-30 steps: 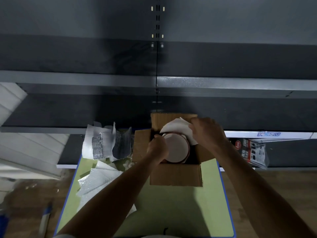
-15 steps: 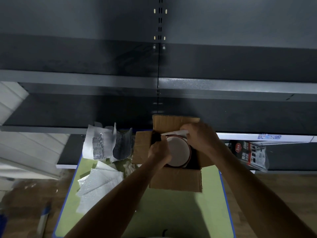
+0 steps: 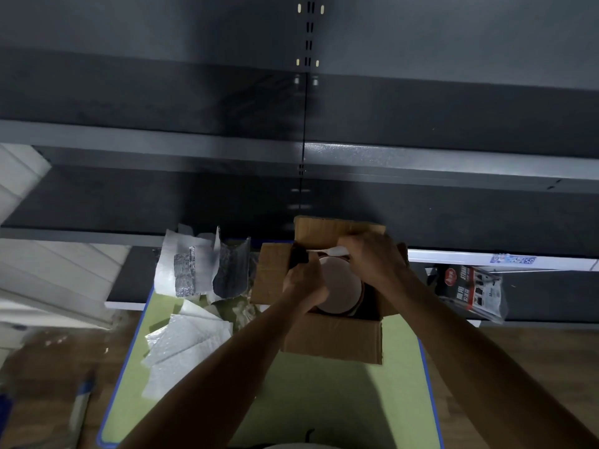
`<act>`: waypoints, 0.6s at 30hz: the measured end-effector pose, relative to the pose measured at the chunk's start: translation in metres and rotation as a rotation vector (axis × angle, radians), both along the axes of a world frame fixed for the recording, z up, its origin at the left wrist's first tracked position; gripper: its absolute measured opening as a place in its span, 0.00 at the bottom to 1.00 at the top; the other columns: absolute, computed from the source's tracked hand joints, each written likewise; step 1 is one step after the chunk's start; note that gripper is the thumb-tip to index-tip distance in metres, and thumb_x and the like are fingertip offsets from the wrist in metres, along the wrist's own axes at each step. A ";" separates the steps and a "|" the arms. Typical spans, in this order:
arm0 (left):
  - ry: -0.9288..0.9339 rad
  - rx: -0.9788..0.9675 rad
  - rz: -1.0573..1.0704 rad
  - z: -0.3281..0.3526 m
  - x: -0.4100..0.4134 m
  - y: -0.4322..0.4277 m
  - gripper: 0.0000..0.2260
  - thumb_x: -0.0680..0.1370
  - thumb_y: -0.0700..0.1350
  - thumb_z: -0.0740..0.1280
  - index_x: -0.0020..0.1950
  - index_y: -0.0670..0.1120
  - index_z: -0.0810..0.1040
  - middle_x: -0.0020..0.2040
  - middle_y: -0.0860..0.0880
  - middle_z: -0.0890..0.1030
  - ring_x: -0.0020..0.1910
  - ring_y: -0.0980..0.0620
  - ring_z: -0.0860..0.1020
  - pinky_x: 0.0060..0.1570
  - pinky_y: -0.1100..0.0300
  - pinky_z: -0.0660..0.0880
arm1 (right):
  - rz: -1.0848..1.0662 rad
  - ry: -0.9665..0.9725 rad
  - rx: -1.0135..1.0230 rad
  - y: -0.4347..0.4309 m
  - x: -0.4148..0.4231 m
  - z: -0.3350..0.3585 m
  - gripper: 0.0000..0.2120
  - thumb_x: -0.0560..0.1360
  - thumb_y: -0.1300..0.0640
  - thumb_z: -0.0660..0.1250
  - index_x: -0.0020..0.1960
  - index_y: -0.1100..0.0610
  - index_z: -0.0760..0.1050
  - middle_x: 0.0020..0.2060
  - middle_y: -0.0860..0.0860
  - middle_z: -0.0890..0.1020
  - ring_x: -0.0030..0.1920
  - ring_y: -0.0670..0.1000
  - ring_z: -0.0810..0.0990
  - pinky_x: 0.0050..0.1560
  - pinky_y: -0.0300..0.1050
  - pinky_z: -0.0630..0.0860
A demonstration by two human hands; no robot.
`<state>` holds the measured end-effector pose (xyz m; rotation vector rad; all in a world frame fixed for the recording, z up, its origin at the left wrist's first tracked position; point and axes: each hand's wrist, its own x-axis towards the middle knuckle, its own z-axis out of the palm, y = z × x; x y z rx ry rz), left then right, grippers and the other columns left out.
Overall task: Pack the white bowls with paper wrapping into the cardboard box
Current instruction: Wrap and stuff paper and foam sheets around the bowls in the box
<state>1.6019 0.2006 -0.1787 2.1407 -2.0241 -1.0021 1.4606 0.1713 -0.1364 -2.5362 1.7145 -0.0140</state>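
Observation:
An open cardboard box (image 3: 330, 338) stands on the green table (image 3: 324, 400). Inside it lies a white bowl (image 3: 342, 286), round face up. My left hand (image 3: 303, 283) grips the bowl's left rim inside the box. My right hand (image 3: 372, 257) reaches over the far side of the box and pinches a sheet of white wrapping paper (image 3: 327, 251), of which only a thin folded edge shows above the bowl. The bowl's right side and the box's floor are in shadow.
White wrapping sheets (image 3: 184, 345) lie in a loose pile on the table's left part, with crumpled white and dark wrapping (image 3: 201, 264) behind them. Dark metal shelving (image 3: 301, 157) rises right behind the table. A packaged item (image 3: 470, 290) sits on a low shelf at the right.
The white paper, spread wide above the bowl a second ago, has been pulled down flat to a thin edge at the box's far side. My right hand has lowered with it.

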 end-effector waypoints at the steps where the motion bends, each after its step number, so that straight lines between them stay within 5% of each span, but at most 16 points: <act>1: 0.003 0.000 -0.003 0.000 0.001 -0.001 0.30 0.76 0.39 0.68 0.74 0.40 0.59 0.58 0.41 0.77 0.55 0.44 0.79 0.49 0.53 0.79 | 0.000 0.027 -0.008 0.000 0.001 -0.003 0.02 0.77 0.60 0.64 0.48 0.55 0.76 0.38 0.51 0.82 0.40 0.51 0.81 0.38 0.41 0.66; 6: 0.009 -0.001 -0.027 0.000 0.001 0.000 0.32 0.77 0.37 0.66 0.76 0.39 0.54 0.58 0.39 0.78 0.55 0.43 0.80 0.48 0.54 0.78 | 0.019 0.025 -0.016 0.002 0.003 -0.016 0.08 0.78 0.61 0.63 0.57 0.56 0.73 0.39 0.51 0.83 0.36 0.50 0.82 0.32 0.41 0.65; 11: 0.025 0.019 -0.017 0.001 0.003 0.003 0.27 0.76 0.37 0.67 0.73 0.40 0.59 0.58 0.40 0.77 0.55 0.43 0.79 0.46 0.54 0.77 | -0.034 -0.016 0.010 0.000 0.000 -0.022 0.03 0.77 0.59 0.64 0.47 0.53 0.76 0.35 0.49 0.80 0.31 0.46 0.73 0.31 0.37 0.64; 18: 0.056 -0.043 -0.010 0.000 0.003 0.005 0.34 0.76 0.39 0.69 0.76 0.40 0.53 0.60 0.39 0.77 0.56 0.43 0.79 0.52 0.52 0.78 | -0.157 -0.071 0.255 -0.009 -0.001 -0.030 0.07 0.76 0.57 0.65 0.51 0.55 0.79 0.43 0.53 0.83 0.44 0.54 0.82 0.39 0.44 0.73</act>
